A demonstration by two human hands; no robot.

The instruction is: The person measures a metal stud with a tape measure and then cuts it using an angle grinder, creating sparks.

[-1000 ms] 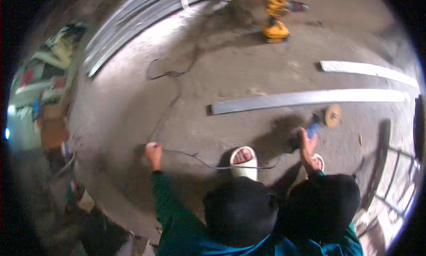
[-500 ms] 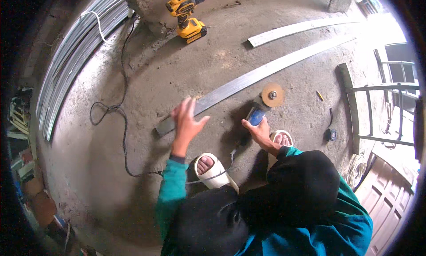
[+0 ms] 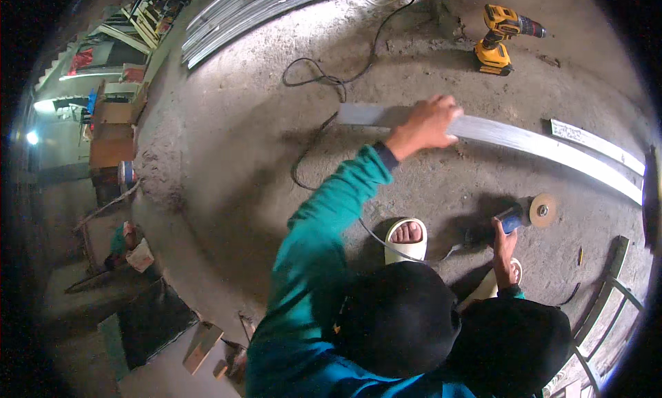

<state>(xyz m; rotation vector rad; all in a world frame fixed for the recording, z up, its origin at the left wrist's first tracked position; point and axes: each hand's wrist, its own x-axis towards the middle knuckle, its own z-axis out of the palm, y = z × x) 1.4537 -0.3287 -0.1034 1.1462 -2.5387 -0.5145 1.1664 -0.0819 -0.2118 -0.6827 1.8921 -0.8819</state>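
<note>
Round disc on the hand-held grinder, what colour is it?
The round flat disc is tan-orange; the head view shows it best.

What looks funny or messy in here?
The dark cord lies in a messy loop beyond the metal bar, instead of straight. Also, bare toes in an open sandal seem odd near a grinder in the right hand.

L side dim w/ glaring light [image 3: 32,137]; L fingers [image 3: 441,112] blurry; rim warped.
</note>
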